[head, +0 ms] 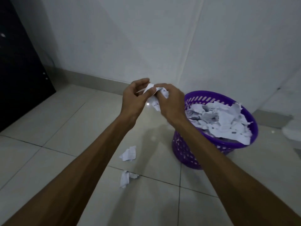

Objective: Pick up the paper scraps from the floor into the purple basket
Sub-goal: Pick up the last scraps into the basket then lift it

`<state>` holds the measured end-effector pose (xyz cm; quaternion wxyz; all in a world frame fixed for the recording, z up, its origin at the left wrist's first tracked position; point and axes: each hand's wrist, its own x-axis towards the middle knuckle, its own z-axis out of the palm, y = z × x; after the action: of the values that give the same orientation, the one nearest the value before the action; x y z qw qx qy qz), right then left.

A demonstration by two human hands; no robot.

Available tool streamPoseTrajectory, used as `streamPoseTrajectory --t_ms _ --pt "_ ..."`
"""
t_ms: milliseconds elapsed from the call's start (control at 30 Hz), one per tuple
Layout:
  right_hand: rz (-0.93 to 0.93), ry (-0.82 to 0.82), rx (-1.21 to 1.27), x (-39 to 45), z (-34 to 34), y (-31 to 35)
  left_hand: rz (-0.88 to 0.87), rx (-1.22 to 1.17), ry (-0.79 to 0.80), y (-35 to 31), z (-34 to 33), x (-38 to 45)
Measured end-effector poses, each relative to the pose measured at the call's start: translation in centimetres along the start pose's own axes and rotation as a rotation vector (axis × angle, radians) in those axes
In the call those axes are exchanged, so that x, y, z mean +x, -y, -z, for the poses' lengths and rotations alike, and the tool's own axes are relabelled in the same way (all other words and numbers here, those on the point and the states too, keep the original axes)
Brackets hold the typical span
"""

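Observation:
Both hands are raised together above the floor, just left of the purple basket (184,154). My left hand (133,98) pinches one end of a crumpled white paper scrap (154,101), and my right hand (171,101) grips its other end with curled fingers. The basket stands on the tiles at the right, heaped with torn white paper (224,121). Two more scraps lie on the floor between my forearms: one (128,153) nearer the basket and another (126,177) closer to me.
A dark cabinet (17,70) stands at the left against the white wall. The room corner rises behind the basket. A pale object (292,131) sits at the right edge on the floor. Glossy light tiles cover the floor.

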<state>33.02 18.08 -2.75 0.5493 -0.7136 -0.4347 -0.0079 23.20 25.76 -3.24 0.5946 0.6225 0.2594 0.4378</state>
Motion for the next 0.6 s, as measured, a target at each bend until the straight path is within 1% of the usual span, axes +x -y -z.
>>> streamPoseTrajectory --t_ms 133,300,367,467,600 --pt "-0.022 -0.043 -0.110 1.8 4.4 -1.0 -0.003 -0.026 0.053 -1.0 -4.8 0.2" --pt "-0.073 0.004 -0.226 1.5 8.8 -4.9 0.059 -0.009 0.150 0.2 -9.4 -0.4" --pt "-0.112 0.004 -0.295 1.1 10.0 -6.2 0.050 0.021 0.200 0.9 -10.1 -0.7" --pt "-0.134 0.082 -0.364 0.9 11.5 -7.8 -0.001 0.135 0.272 1.8 -10.5 -1.3" --pt "-0.181 0.150 -0.461 1.2 12.3 -8.2 0.000 0.162 0.342 2.4 -10.2 -2.1"
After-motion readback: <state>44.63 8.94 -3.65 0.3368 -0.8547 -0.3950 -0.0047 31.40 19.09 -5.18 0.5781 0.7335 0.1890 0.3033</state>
